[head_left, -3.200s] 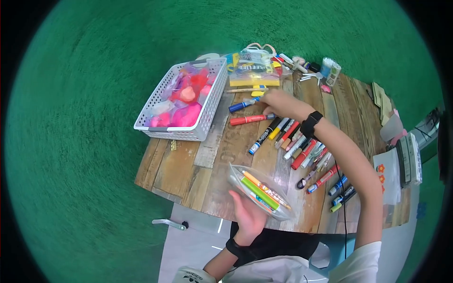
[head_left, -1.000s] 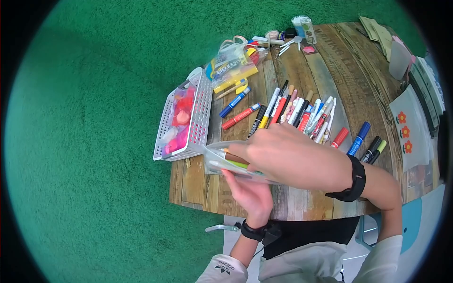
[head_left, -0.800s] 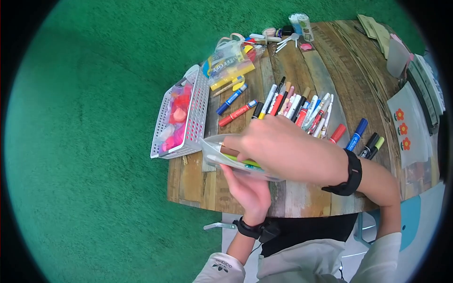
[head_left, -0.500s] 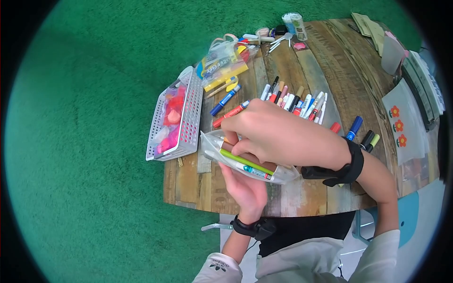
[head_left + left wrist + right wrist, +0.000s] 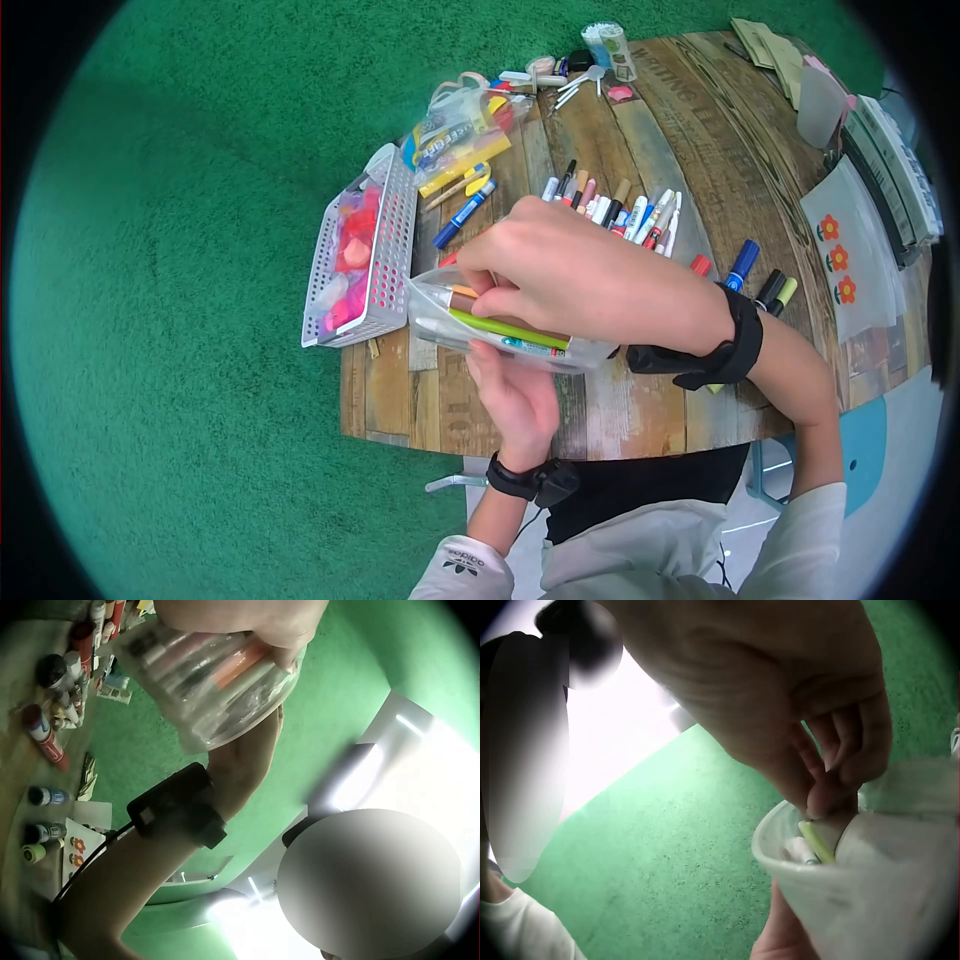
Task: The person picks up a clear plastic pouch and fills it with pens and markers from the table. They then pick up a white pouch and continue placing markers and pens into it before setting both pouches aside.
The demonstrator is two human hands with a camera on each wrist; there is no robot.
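A clear plastic pouch (image 5: 428,318) is held from below by the left hand (image 5: 520,405), its palm turned up and thumb against the near side. Inside lie a bright green pen (image 5: 520,331), a white pen with teal print (image 5: 530,346) and a brown pen (image 5: 460,301). Reaching over the pouch, the right hand (image 5: 575,270) has curled fingers, their tips inside the mouth, pinching at the brown pen. In the right wrist view, thumb and fingertips dip into the pouch opening (image 5: 765,844) beside the green pen. The left wrist view shows the pouch's underside (image 5: 206,697).
Several markers (image 5: 640,215) lie spread beyond the right arm. A blue marker (image 5: 465,214) lies near a white basket (image 5: 395,240) of pink and red items. Zip bags (image 5: 465,150), a cotton swab tub (image 5: 610,52), and a flower-printed sheet (image 5: 860,270) lie on the wooden table (image 5: 620,420).
The right hand has come from over the table markers to the pouch and drawn back slightly left within its mouth. The pouch has risen and shifted left; the head view has moved too.
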